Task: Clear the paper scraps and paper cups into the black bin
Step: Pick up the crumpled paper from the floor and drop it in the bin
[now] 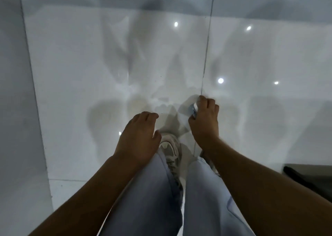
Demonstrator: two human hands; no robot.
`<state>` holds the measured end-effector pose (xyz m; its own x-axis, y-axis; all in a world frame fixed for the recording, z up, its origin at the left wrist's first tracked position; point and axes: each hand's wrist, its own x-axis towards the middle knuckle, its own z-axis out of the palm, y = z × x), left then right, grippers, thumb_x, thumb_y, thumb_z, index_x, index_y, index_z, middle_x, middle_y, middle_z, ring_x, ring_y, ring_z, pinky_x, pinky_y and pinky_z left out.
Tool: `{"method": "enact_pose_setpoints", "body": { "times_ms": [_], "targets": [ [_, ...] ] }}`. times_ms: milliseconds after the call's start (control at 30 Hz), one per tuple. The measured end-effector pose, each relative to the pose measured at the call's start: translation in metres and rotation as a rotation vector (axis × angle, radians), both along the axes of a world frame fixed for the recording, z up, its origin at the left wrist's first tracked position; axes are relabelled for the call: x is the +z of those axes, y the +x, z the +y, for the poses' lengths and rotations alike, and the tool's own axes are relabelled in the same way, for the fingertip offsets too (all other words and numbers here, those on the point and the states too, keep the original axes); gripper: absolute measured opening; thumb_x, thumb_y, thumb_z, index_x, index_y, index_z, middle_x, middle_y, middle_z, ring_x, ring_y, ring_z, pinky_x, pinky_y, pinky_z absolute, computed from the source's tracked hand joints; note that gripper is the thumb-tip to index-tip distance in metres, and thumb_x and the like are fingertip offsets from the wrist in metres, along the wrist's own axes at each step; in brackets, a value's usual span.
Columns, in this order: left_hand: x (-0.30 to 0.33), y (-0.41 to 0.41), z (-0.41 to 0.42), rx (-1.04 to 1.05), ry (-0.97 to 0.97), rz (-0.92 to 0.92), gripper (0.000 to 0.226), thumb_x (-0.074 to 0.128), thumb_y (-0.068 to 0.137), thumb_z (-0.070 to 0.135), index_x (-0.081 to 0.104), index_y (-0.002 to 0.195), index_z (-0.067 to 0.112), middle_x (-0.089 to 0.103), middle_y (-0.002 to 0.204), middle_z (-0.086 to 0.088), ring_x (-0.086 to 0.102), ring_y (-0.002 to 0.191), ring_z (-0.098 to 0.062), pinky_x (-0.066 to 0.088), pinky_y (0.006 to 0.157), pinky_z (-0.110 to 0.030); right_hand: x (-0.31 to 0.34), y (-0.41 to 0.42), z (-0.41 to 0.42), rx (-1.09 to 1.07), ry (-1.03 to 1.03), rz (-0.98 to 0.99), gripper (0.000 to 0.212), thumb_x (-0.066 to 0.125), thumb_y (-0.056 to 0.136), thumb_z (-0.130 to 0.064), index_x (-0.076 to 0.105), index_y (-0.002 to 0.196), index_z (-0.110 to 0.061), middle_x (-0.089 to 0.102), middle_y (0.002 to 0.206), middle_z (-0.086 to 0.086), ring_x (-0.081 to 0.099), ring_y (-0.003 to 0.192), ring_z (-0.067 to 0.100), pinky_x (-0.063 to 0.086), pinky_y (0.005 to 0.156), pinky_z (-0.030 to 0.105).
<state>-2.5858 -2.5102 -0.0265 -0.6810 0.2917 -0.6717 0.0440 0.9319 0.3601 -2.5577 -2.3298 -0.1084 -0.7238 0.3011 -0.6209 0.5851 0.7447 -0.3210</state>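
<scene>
1. Two bare hands reach down ahead of me over a glossy white tiled floor (89, 65), seen from the head camera looking almost straight down.
2. On my right, the right hand (204, 119) has its fingers curled round a small crumpled white paper scrap with a bluish patch (193, 109); the scrap peeks out on the thumb side of the fist, and most of it is hidden inside the grip.
3. The scrap is off the floor, held above the tiles beside a dark grout line (206, 47) that runs away from me.
4. On my left, the left hand (138, 135) hangs with its fingers loosely bent and holds nothing that I can see; its fingertips are turned away from the camera, so I cannot see its palm side.
5. Between the two forearms I see pale blue trouser legs (152, 199) and one white and grey sneaker (170, 146) planted on the tiles.
6. Small round ceiling-light reflections (220, 80) dot the shiny floor, and soft shadows of the person spread across it.
7. A dark object (305, 180) sits at the lower right edge, only partly in view; I cannot tell what it is.
</scene>
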Motion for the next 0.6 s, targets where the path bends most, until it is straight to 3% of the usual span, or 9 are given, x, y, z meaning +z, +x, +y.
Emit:
{"method": "enact_pose_setpoints", "body": {
  "times_ms": [200, 433, 600],
  "targets": [
    [0.057, -0.010, 0.026, -0.019, 0.026, -0.052, 0.046, 0.053, 0.094, 0.028, 0.042, 0.138, 0.019, 0.047, 0.138, 0.000, 0.047, 0.121, -0.016, 0.041, 0.090, -0.025, 0.085, 0.003, 0.009, 0.051, -0.109, 0.041, 0.073, 0.067, 0.082, -0.007, 0.029, 0.145, -0.013, 0.039, 0.135, 0.008, 0.035, 0.123, 0.020, 0.043, 0.099, 0.032],
    [0.190, -0.039, 0.056, -0.228, 0.011, -0.051, 0.063, 0.060, 0.089, 0.020, 0.030, 0.144, 0.021, 0.042, 0.142, 0.001, 0.044, 0.126, -0.018, 0.042, 0.096, -0.026, 0.256, 0.000, 0.017, 0.254, -0.223, 0.084, 0.085, 0.070, 0.081, -0.009, 0.020, 0.151, -0.012, 0.039, 0.140, 0.007, 0.035, 0.126, 0.020, 0.044, 0.101, 0.031],
    [0.295, -0.060, 0.078, -0.364, 0.025, -0.105, 0.065, 0.060, 0.087, 0.019, 0.029, 0.144, 0.017, 0.046, 0.134, -0.001, 0.049, 0.117, -0.018, 0.046, 0.091, -0.028, 0.373, -0.016, 0.025, 0.402, -0.226, 0.119, 0.086, 0.065, 0.085, -0.015, 0.013, 0.153, -0.011, 0.033, 0.147, 0.006, 0.031, 0.132, 0.018, 0.033, 0.108, 0.025]
  ]
}}
